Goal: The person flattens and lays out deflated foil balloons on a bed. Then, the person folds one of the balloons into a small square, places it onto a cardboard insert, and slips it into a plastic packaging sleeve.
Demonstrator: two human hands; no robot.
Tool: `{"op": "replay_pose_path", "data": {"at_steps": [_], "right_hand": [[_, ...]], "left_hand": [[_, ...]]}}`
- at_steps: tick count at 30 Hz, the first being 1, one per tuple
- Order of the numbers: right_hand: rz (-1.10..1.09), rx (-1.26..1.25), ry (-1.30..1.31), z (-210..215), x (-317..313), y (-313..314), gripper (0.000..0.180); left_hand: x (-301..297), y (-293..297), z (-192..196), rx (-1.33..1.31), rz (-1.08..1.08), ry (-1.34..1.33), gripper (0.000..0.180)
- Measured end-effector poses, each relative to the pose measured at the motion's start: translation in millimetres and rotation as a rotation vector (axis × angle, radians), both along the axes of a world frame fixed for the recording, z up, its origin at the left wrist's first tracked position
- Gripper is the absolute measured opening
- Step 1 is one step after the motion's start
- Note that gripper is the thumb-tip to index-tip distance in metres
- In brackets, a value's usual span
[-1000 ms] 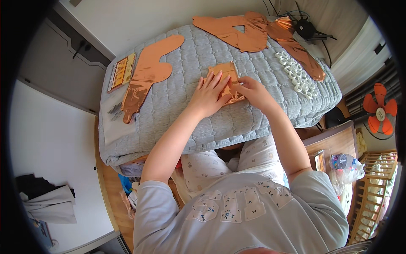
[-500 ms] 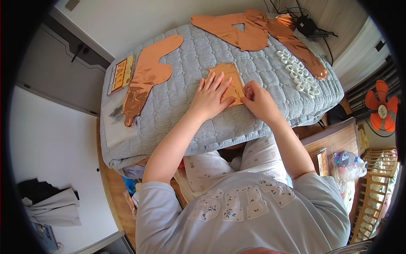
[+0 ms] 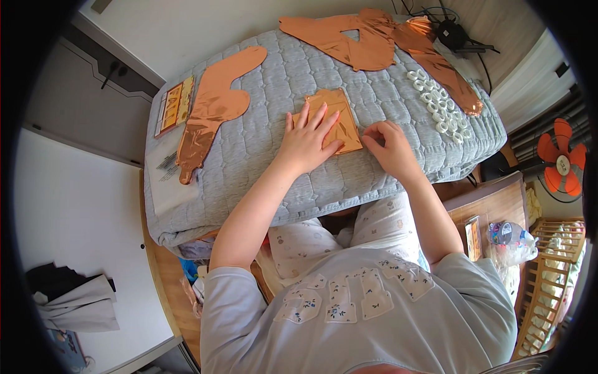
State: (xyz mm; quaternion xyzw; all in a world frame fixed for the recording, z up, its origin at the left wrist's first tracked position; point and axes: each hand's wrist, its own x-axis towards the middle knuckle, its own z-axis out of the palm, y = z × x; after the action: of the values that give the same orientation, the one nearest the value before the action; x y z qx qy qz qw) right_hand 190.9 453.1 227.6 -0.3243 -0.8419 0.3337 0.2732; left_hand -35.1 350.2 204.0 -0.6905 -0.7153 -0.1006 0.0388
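Observation:
My left hand (image 3: 306, 142) lies flat with fingers spread on a folded copper-coloured foil balloon (image 3: 339, 106), pressing it to the quilted grey bed. Beside the foil's right edge is my right hand (image 3: 389, 146). Its fingers are curled in and its thumb and index finger come together near the foil's lower right corner; what they hold, if anything, is too small to make out. To the left lies a flat, unfolded foil balloon (image 3: 219, 103). Another one with a triangular hole (image 3: 349, 47) is spread at the far side, with a long foil piece (image 3: 439, 71) to its right.
White ring-shaped pieces (image 3: 439, 106) lie in a cluster on the bed's right. A printed package (image 3: 175, 106) and a clear plastic sheet (image 3: 171, 181) are at the left. A black device with cables (image 3: 455, 37) stands at the far right corner, an orange-bladed fan (image 3: 562, 163) beyond the bed.
My right hand has shifted slightly to the right, away from the foil's lower edge. My left hand stays flat on the folded balloon.

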Motion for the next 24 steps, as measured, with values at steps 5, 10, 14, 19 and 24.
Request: {"op": "replay_pose_path", "data": {"at_steps": [5,10,14,19,24], "right_hand": [[0.060,0.085,-0.073,6.1,4.5,-3.4,0.013],[0.036,-0.033,-0.088,7.5,1.4,-5.8,0.017],[0.029,-0.102,-0.110,9.5,-3.1,-2.9,0.018],[0.041,-0.047,-0.256,6.6,-9.2,1.4,0.021],[0.001,0.025,-0.255,1.4,-8.9,-7.4,0.019]], "left_hand": [[-0.4,-1.5,1.2,-0.029,0.007,0.001,0.068],[1.7,-1.1,2.3,-0.033,0.002,0.002,0.067],[-0.5,-2.2,-0.1,0.007,-0.010,-0.001,0.070],[1.9,-1.3,1.1,-0.002,-0.005,-0.008,0.070],[-0.1,-1.1,-2.2,0.022,-0.012,-0.004,0.071]]}}
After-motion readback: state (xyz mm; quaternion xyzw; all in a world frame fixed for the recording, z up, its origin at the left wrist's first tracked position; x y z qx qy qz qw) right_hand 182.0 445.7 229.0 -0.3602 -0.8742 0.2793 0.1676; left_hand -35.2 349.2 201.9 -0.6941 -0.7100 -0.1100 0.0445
